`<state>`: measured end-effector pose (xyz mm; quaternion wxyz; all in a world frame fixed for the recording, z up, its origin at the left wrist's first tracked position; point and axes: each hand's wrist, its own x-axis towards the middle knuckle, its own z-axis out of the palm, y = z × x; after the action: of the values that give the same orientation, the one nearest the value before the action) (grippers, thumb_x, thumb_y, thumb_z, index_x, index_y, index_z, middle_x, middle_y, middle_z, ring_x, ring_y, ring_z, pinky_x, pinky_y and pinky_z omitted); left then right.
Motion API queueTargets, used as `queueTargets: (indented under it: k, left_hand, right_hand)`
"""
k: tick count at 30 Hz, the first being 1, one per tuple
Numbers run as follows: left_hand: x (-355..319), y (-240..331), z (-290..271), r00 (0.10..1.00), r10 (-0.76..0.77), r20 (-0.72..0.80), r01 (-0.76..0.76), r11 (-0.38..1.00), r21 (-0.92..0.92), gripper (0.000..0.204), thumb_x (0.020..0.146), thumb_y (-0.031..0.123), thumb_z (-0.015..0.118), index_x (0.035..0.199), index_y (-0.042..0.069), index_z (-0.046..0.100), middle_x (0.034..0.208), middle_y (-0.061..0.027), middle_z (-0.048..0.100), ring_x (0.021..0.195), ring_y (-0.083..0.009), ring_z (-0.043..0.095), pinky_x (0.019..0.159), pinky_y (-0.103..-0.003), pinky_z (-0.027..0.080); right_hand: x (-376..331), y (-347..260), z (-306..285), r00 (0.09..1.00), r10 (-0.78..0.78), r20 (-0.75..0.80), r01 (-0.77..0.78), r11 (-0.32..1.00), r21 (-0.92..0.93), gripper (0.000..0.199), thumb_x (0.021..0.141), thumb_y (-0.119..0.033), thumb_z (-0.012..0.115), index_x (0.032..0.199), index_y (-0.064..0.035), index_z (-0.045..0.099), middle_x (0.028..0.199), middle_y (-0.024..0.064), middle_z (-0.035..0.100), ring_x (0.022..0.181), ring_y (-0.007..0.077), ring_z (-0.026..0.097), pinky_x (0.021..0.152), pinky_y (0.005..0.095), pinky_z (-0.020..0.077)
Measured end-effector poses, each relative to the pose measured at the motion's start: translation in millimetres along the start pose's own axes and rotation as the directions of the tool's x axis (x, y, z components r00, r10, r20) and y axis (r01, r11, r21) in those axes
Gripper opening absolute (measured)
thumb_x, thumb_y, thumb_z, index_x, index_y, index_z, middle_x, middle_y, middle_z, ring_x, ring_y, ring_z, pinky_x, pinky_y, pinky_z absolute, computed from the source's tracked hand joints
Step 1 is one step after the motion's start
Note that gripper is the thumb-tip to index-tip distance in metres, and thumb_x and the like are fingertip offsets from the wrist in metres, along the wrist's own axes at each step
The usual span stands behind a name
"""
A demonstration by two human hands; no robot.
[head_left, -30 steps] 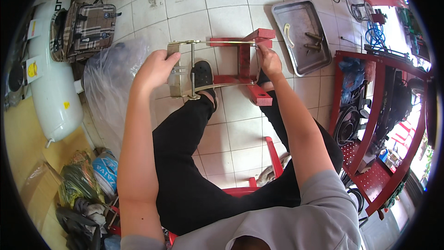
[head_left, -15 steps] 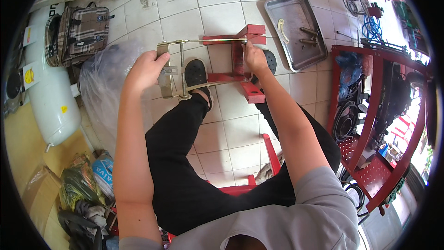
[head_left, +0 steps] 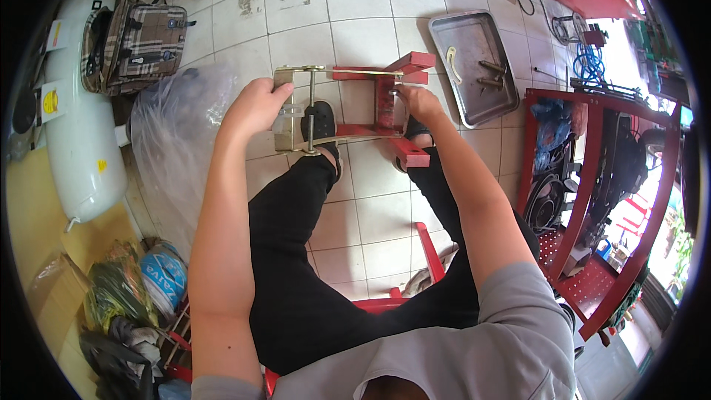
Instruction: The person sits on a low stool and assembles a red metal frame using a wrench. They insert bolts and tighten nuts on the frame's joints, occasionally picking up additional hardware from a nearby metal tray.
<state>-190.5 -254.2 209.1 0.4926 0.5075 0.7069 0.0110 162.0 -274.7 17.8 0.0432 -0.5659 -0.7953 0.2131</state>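
My left hand (head_left: 259, 107) is closed around the end plate of a U-shaped, brass-coloured metal frame (head_left: 284, 133), thumb on top. A thin rod (head_left: 312, 104) runs across between the frame's two long arms. Those arms reach right to a red metal stand (head_left: 385, 107) with a crossbar and block-like feet, held up between my shoes. My right hand (head_left: 422, 104) is at the stand's crossbar, just below the end of the frame's upper arm. Its fingers are curled in a pinch around something small, mostly hidden by them.
A grey metal tray (head_left: 466, 107) on the tiled floor holds a curved brass-coloured strip (head_left: 453, 65) and several bolt-like parts (head_left: 492, 74). A red rack (head_left: 592, 200) stands at right. Left are a clear plastic bag (head_left: 174, 133), a plaid bag (head_left: 152, 41) and a white tank (head_left: 83, 141).
The view has shifted slightly. My right hand has moved down from the end of the frame's upper arm to the crossbar. My left hand keeps its hold on the frame.
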Motion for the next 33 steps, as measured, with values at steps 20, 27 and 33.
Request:
queueTargets:
  k: [20,27,33]
  left_hand:
    - [2.4,6.7,-5.4,0.999,0.034,0.040,-0.038,0.993,0.112,0.045,0.091,0.034,0.055,0.097,-0.011,0.058,0.085,-0.0170,0.063,0.069,-0.0250,0.064,0.058,-0.036,0.053]
    - [4.0,-1.8,-0.3,0.998,0.061,-0.011,-0.060,0.996,0.070,0.047,0.089,0.036,0.053,0.086,-0.010,0.060,0.067,-0.0183,0.060,0.059,-0.0285,0.061,0.061,-0.041,0.050]
    - [1.5,4.3,-1.6,0.997,0.074,0.001,-0.074,0.994,0.082,0.048,0.088,0.037,0.052,0.081,-0.011,0.061,0.067,-0.0213,0.061,0.058,-0.0317,0.062,0.064,-0.043,0.049]
  right_hand:
    - [-18.0,-87.9,-126.2,0.983,0.109,0.149,0.012,0.769,-0.639,0.011,0.085,-0.015,0.052,0.086,-0.0079,0.060,0.075,0.0073,0.069,0.070,0.0230,0.069,0.056,0.0334,0.0538]
    - [-10.1,-105.1,-127.5,0.983,0.087,0.164,0.035,0.781,-0.623,0.012,0.078,-0.012,0.056,0.073,-0.0103,0.067,0.068,0.0099,0.068,0.067,0.0248,0.069,0.053,0.0360,0.0529]
    - [-4.5,-113.2,-122.3,0.983,0.118,0.139,-0.009,0.792,-0.610,0.010,0.076,-0.010,0.058,0.071,-0.0102,0.067,0.070,0.0104,0.068,0.068,0.0255,0.069,0.054,0.0364,0.0536]
